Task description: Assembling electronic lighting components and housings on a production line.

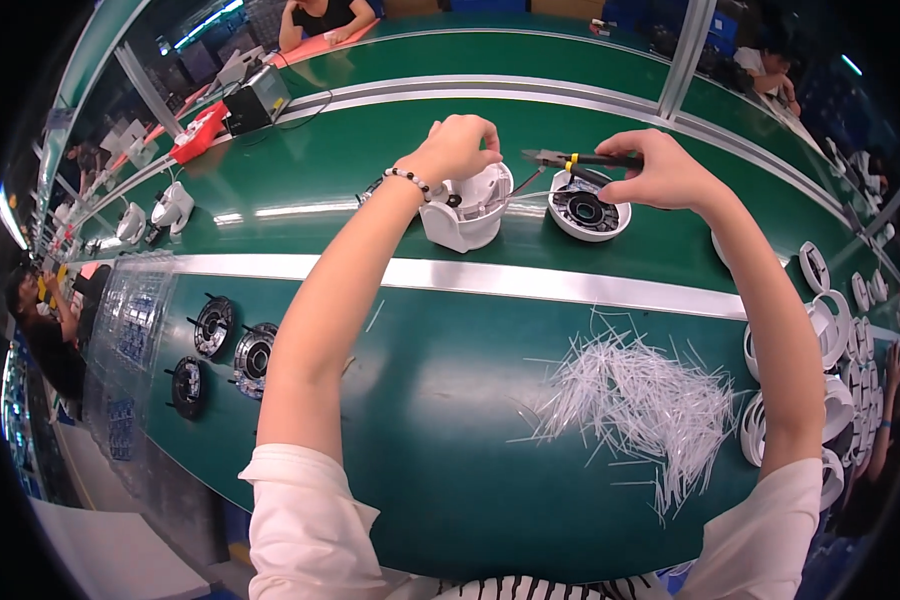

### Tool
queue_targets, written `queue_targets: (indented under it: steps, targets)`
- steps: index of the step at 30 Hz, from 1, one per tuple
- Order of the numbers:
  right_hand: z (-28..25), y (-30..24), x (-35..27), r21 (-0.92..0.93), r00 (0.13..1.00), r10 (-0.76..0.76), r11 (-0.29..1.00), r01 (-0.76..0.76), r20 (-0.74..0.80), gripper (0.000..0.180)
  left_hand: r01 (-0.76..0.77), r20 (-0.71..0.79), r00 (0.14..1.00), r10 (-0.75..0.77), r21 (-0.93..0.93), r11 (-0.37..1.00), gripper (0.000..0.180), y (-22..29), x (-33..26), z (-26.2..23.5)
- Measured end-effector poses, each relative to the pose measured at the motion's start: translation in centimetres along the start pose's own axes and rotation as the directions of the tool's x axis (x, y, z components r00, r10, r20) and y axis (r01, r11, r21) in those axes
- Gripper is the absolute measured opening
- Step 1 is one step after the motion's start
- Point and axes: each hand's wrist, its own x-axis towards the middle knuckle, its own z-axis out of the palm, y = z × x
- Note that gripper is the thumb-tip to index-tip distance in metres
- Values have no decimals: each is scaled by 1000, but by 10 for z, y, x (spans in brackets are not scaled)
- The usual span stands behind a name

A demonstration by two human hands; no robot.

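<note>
White sleeves (pixel 310 525) and bare forearms reach from the lower edge over the green desk (pixel 440 400). A loose heap of thin white strips (pixel 635 395) lies on its near part; right of that, the right forearm (pixel 770 300) partly blocks a crowd of white rings and shells (pixel 835 410). Three black round parts (pixel 188 388) lie at the left, one close beside the left forearm (pixel 340 290), with clear plastic trays (pixel 130 340) next to them. Just past a pale metal rail (pixel 520 283) stands the white housing (pixel 460 230). Above it the left hand (pixel 462 145) bends its fingers; whether they pinch anything I cannot tell, as their tips are partly hidden. The right hand (pixel 660 170) grips cutters (pixel 572 162) with black-and-yellow handles, nose pointing left. Below them sits a round white shell (pixel 620 222) holding a dark ring part (pixel 585 210). Farther off, a red bin (pixel 200 133) stands beside a black box (pixel 256 100), and a co-worker (pixel 325 18) leans on the opposite side.
</note>
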Motion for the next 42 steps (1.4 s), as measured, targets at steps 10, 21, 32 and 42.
queue_targets:
  steps: [10,21,32,42]
  targets:
    - [13,-5,12,-250,995,-18,967,41,94,60,-151,-129,981,146,-29,988,9,17,-10,7]
    - [12,-14,-2,-408,997,-14,912,43,73,50,-176,-131,976,172,-23,984,6,50,-17,5]
    - [0,-5,-35,-403,983,-160,908,112,-85,33,-321,-484,847,220,-138,937,8,67,-20,-1]
    - [-48,9,-90,335,836,47,927,167,-547,39,-231,24,951,310,-614,755,22,78,-87,-9]
